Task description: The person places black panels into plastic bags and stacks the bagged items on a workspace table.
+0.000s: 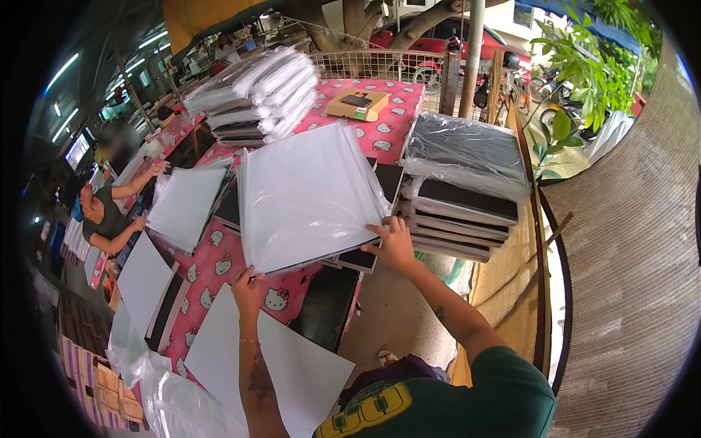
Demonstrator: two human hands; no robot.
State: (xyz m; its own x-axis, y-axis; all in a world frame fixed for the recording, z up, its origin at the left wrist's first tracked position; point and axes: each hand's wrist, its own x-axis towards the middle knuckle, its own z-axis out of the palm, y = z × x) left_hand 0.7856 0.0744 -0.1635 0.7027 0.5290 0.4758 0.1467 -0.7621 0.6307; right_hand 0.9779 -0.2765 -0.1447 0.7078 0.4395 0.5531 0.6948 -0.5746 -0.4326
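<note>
In front of me a large white board in a see-through plastic sleeve [310, 190] lies over other dark-edged boards. My left hand [247, 287] pinches its near left corner, thumb and fingers closed on the edge. At the near right corner my right hand [394, 244] grips the same sleeved board. Black-faced boards [389, 180] stick out from beneath it on the right. Close to my left forearm is a bare white board [299, 365], partly hidden by that arm. A glossy black panel [321, 306] lies between my arms.
Wrapped boards are stacked at the back [255, 95] and right [467, 186]. A flat cardboard box [358, 104] sits on the pink patterned tablecloth [387, 135]. Across the table, a co-worker [109, 212] handles another sleeved board [186, 204]. Loose plastic [175, 394] lies lower left.
</note>
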